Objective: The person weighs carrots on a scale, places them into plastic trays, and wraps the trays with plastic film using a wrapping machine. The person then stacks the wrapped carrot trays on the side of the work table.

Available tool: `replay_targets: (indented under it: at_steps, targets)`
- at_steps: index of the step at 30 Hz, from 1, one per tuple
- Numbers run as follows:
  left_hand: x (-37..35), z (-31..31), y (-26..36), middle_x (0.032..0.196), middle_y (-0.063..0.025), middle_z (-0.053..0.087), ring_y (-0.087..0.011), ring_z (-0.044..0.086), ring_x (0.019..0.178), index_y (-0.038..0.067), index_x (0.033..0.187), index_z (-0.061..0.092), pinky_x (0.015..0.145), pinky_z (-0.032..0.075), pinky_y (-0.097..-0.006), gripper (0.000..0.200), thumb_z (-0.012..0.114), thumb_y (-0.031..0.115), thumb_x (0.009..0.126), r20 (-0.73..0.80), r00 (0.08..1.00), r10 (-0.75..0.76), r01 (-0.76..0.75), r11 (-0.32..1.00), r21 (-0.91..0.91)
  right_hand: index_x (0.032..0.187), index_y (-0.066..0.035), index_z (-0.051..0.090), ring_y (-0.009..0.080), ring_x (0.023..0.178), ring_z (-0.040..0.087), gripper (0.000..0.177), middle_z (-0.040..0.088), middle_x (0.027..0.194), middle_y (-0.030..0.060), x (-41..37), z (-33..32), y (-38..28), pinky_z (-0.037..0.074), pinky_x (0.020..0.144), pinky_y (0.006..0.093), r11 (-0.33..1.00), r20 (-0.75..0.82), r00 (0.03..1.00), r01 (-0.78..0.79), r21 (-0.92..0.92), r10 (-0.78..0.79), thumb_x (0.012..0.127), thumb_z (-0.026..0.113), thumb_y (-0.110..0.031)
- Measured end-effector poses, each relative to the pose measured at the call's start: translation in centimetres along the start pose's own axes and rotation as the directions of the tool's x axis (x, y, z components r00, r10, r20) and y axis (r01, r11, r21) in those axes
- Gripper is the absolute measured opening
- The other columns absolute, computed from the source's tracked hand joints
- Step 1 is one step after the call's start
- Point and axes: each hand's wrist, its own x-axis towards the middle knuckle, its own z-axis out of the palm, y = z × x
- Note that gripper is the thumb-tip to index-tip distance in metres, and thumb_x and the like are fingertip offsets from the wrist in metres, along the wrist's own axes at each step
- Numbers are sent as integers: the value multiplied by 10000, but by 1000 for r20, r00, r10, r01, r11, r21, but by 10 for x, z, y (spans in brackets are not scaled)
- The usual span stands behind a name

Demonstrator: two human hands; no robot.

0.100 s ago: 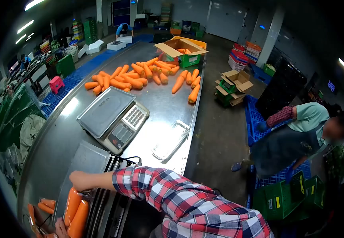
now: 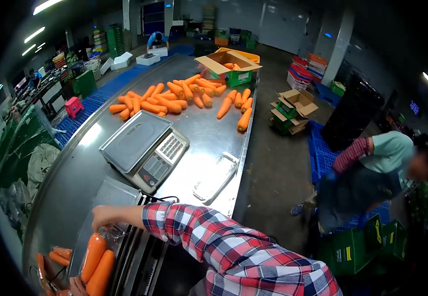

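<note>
Two large carrots (image 2: 95, 269) lie side by side at the lower left, with clear plastic film (image 2: 113, 231) at their upper end. My right hand (image 2: 104, 217) is closed on that film, just above the carrot tips. At the bottom edge, the fingers of my left hand (image 2: 77, 286) press against the near side of the carrots; the rest of that hand is cut off. Beneath and beside the carrots is a metal wrapping machine (image 2: 127, 269) with dark bars. Several wrapped carrots (image 2: 60, 255) rest to its left.
A weighing scale (image 2: 145, 148) stands beyond the machine, near a clear plastic tray (image 2: 216, 176). Loose carrots (image 2: 167, 101) are heaped farther up the steel table (image 2: 76, 163), before an open carton (image 2: 238, 61). A co-worker (image 2: 381, 172) bends by green crates (image 2: 352, 249) at right.
My right hand has lifted slightly off the carrot tips, with more film showing stretched beneath it. The whole view has shifted slightly. The co-worker's arm has moved a little.
</note>
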Motion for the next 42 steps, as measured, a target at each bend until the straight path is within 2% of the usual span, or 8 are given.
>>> replay_targets:
  at_steps: [6, 9, 11, 15, 19, 26, 40, 42]
  targets:
    - [-20, -21, 43, 961, -93, 624, -206, 576, 875, -6, 1044, 604, 775, 449, -319, 347, 488, 301, 935, 26, 960, -279, 277, 929, -245, 759, 16, 656, 269, 690, 648, 265, 640, 690, 159, 20, 26, 23, 511, 628, 400, 775, -45, 886, 378, -505, -462, 775, 566, -232]
    - [-31, -32, 51, 910, -58, 637, -178, 575, 814, -10, 1017, 624, 712, 447, -291, 334, 528, 293, 915, 352, 824, -444, 559, 539, -629, 786, 42, 627, 328, 743, 640, 239, 638, 730, 210, -10, 15, 10, 514, 676, 402, 911, 9, 953, 292, -291, -302, 787, 521, -172]
    - [-46, -30, 68, 897, -80, 638, -179, 573, 803, -6, 1005, 635, 701, 449, -285, 320, 526, 280, 912, 184, 883, -432, 462, 731, -502, 777, 66, 596, 386, 760, 619, 203, 623, 773, 251, -38, 12, -8, 505, 698, 414, 992, 46, 993, 111, -61, -109, 778, 495, -109]
    - [-61, -21, 67, 926, -115, 630, -193, 562, 814, -7, 994, 639, 709, 446, -291, 300, 503, 244, 901, -179, 946, -269, 314, 895, 316, 750, 66, 575, 412, 747, 604, 176, 610, 765, 257, -13, 47, 27, 483, 667, 435, 909, -248, 887, 329, -255, -391, 786, 493, -86]
    - [-73, -4, 120, 955, -123, 608, -202, 545, 844, -13, 1014, 618, 732, 432, -300, 334, 494, 273, 894, -293, 955, -41, 80, 989, 122, 767, 66, 559, 413, 734, 592, 159, 591, 735, 257, -90, 35, 11, 468, 653, 436, 906, -139, 903, 380, -184, -407, 796, 500, -79]
    - [-72, 98, 233, 1007, -136, 571, -219, 515, 897, -24, 1051, 580, 772, 408, -315, 401, 478, 325, 882, 223, 934, 279, -192, 918, -346, 830, -20, 547, 376, 648, 594, 213, 593, 672, 184, -199, 45, 32, 466, 571, 451, 944, 109, 966, 255, -210, -236, 865, 517, -228]
    - [-93, 242, 367, 1110, -163, 496, -252, 455, 1003, -45, 1124, 506, 852, 359, -345, 546, 446, 428, 858, 647, 483, 590, -157, 785, -599, 979, -77, 563, 286, 667, 638, 250, 652, 772, 126, -249, 87, 93, 510, 602, 387, 978, -280, 938, 182, -100, -203, 913, 486, -306]
    - [-104, 249, 387, 1125, -167, 485, -257, 447, 1018, -48, 1134, 495, 863, 352, -349, 567, 441, 443, 854, 665, 396, 633, -150, 759, -634, 712, -14, 521, 241, 569, 546, 231, 562, 625, 129, -275, 28, 98, 428, 560, 359, 913, -578, 741, 407, -20, -343, 848, 524, -200]
